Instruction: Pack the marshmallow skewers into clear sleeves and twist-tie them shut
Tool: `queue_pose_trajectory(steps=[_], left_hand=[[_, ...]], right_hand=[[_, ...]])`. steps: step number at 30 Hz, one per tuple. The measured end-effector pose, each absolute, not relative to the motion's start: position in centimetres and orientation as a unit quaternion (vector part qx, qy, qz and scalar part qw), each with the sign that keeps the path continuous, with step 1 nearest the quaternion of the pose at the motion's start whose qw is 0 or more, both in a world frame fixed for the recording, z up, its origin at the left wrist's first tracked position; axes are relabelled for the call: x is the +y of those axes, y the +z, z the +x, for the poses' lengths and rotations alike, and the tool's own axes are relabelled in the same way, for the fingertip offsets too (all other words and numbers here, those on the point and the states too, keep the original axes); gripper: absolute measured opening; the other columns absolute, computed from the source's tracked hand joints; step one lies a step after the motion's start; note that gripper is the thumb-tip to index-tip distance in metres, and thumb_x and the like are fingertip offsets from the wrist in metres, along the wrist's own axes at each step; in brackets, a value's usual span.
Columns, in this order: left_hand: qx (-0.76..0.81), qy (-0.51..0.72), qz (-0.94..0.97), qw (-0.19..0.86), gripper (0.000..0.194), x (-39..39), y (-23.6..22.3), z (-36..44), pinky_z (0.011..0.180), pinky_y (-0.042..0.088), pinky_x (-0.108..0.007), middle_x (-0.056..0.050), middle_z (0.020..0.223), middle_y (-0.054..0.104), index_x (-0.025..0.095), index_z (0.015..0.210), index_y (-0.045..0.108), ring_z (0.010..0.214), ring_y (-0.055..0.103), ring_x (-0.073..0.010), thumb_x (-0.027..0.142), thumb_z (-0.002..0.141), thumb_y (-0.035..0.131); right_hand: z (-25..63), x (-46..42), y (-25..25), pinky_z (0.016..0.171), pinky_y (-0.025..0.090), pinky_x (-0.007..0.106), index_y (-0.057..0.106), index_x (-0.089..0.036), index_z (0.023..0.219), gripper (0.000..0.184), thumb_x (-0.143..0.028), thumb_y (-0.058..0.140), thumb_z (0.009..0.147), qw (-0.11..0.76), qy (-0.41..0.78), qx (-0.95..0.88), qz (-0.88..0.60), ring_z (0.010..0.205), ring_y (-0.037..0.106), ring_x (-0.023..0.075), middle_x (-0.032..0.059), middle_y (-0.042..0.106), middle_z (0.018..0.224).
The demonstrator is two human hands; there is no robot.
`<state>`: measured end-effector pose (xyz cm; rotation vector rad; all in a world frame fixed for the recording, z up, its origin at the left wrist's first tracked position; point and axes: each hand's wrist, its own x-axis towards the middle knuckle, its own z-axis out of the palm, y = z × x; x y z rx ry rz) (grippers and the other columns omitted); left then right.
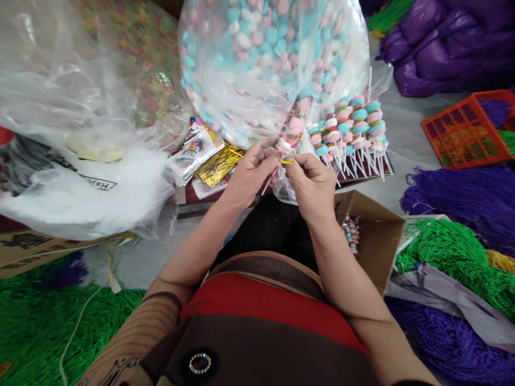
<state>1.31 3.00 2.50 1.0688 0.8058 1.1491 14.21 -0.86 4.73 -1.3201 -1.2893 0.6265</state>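
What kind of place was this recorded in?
Probably a small candy-packing workshop: a large clear bag of loose pastel candies, rows of candies on white sticks and a pile of printed wrappers all suggest it.

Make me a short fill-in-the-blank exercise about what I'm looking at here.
1. Of the left hand and the right hand, the one nearer the row of skewers is the ____.
2. The big bag beyond the held skewer contains pink, white and ____ sweets.
3. The crate is coloured ____.
4. The open box is made of ____.

Missing words: right; blue; orange; cardboard.
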Motion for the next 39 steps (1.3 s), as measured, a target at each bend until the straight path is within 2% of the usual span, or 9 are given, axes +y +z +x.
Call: queue_pose_trajectory(steps=[3,7,11,14,23,26,31,35,39], left_hand=[[0.379,0.500,0.456,0.631,0.017,2.8,3.0,1.8,0.049,0.043,-0.018,0.005,0.075,0.057,0.026,0.110,0.063,0.050,0.050,-0.0037,0.033,0.095,0.067],[0.393,0.519,0.450,0.611,0.017,2.6,2.8,2.2,0.052,0.044,-0.019,0.005,0.075,0.056,0.026,0.111,0.061,0.052,0.051,-0.0046,0.035,0.098,0.064],[0.402,0.531,0.445,0.598,0.019,2.5,2.2,2.2,0.050,0.043,-0.019,0.005,0.072,0.055,0.025,0.111,0.060,0.052,0.051,-0.0049,0.039,0.099,0.064],[0.397,0.528,0.437,0.610,0.019,2.4,2.2,2.2,0.048,0.040,-0.018,0.006,0.071,0.056,0.025,0.107,0.060,0.050,0.050,-0.0042,0.040,0.097,0.066],[0.386,0.509,0.388,0.664,0.010,2.2,3.0,2.5,0.042,0.035,-0.018,0.009,0.071,0.054,0.024,0.103,0.057,0.042,0.045,-0.0018,0.027,0.096,0.065],[0.386,0.504,0.371,0.677,0.011,2.3,3.2,2.6,0.040,0.032,-0.018,0.010,0.068,0.052,0.024,0.101,0.056,0.040,0.044,-0.0014,0.025,0.095,0.065],[0.397,0.490,0.360,0.688,0.011,2.1,3.4,2.4,0.037,0.029,-0.017,0.010,0.064,0.052,0.024,0.100,0.055,0.037,0.042,-0.0013,0.027,0.095,0.065],[0.371,0.470,0.370,0.710,0.020,1.9,3.4,1.9,0.039,0.031,-0.018,0.009,0.065,0.054,0.025,0.103,0.055,0.040,0.046,-0.0031,0.036,0.093,0.069],[0.337,0.471,0.402,0.709,0.030,1.8,2.6,1.6,0.042,0.035,-0.020,0.007,0.070,0.055,0.026,0.109,0.057,0.044,0.046,-0.0051,0.041,0.089,0.075]], right_hand=[[14.4,-0.9,4.6,0.070,0.054,0.028,0.074,-0.021,0.084,0.020,-0.034,0.064,0.094,0.561,0.300,-0.534,-0.557,0.067,0.063,0.0124,-0.0031,0.069,0.071],[14.5,-1.2,5.0,0.076,0.058,0.031,0.076,-0.022,0.093,0.019,-0.032,0.060,0.096,0.531,0.292,-0.576,-0.548,0.074,0.069,0.0145,-0.0014,0.074,0.077],[14.6,-1.4,5.1,0.084,0.060,0.035,0.076,-0.024,0.101,0.017,-0.034,0.065,0.094,0.488,0.216,-0.649,-0.542,0.086,0.074,0.0179,0.0026,0.080,0.093],[14.9,-1.1,4.3,0.085,0.061,0.036,0.076,-0.025,0.101,0.019,-0.039,0.068,0.093,0.474,0.154,-0.680,-0.538,0.088,0.076,0.0206,0.0051,0.081,0.096],[14.5,-0.8,2.2,0.078,0.063,0.031,0.067,-0.028,0.108,0.016,-0.037,0.067,0.095,0.530,0.120,-0.635,-0.548,0.086,0.078,0.0184,0.0016,0.080,0.100],[14.6,-0.7,2.0,0.079,0.062,0.031,0.068,-0.027,0.106,0.014,-0.037,0.064,0.097,0.527,0.092,-0.649,-0.541,0.086,0.078,0.0186,0.0028,0.080,0.099],[15.1,-0.4,2.1,0.085,0.060,0.031,0.073,-0.026,0.098,0.017,-0.037,0.060,0.100,0.471,0.049,-0.692,-0.545,0.090,0.076,0.0193,0.0044,0.079,0.093],[15.4,-0.3,2.8,0.079,0.057,0.030,0.073,-0.025,0.093,0.017,-0.032,0.059,0.099,0.446,0.060,-0.710,-0.542,0.084,0.073,0.0176,0.0036,0.077,0.088],[15.4,-0.5,3.5,0.073,0.054,0.030,0.069,-0.024,0.089,0.016,-0.032,0.059,0.097,0.469,0.097,-0.693,-0.539,0.076,0.068,0.0166,0.0011,0.072,0.081]])
